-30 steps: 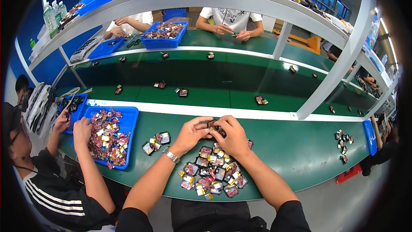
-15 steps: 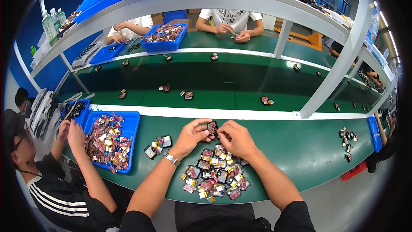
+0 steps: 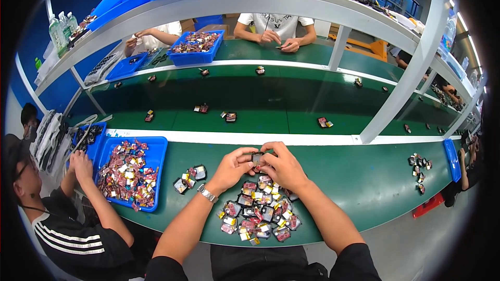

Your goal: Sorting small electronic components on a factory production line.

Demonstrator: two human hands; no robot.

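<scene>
Between my two hands, just beyond the heap, is a small black casing (image 3: 256, 157) with a greyish inside. My left hand (image 3: 233, 168) pinches its left side between thumb and fingers. My right hand (image 3: 284, 167) closes on its right side, index finger over the far edge and thumb near a small reddish circuit board (image 3: 257, 167), partly hidden by the fingers. Close below both hands lies a heap of similar black casings (image 3: 264, 213) with red boards and white-and-yellow parts. A few more casings (image 3: 190, 178) lie left of my left wrist.
At left, a blue tray (image 3: 162, 164) holds many red boards, beside a co-worker (image 3: 78, 224). Ahead, a green conveyor belt (image 3: 284, 119) carries scattered casings past a white rail (image 3: 307, 138). A slanted shelf post (image 3: 401, 73) rises at right. Several casings (image 3: 419, 166) lie far right.
My right hand has moved over the casing's far edge, and the casing now shows its greyish inside. The left co-worker's hands have come together lower down.
</scene>
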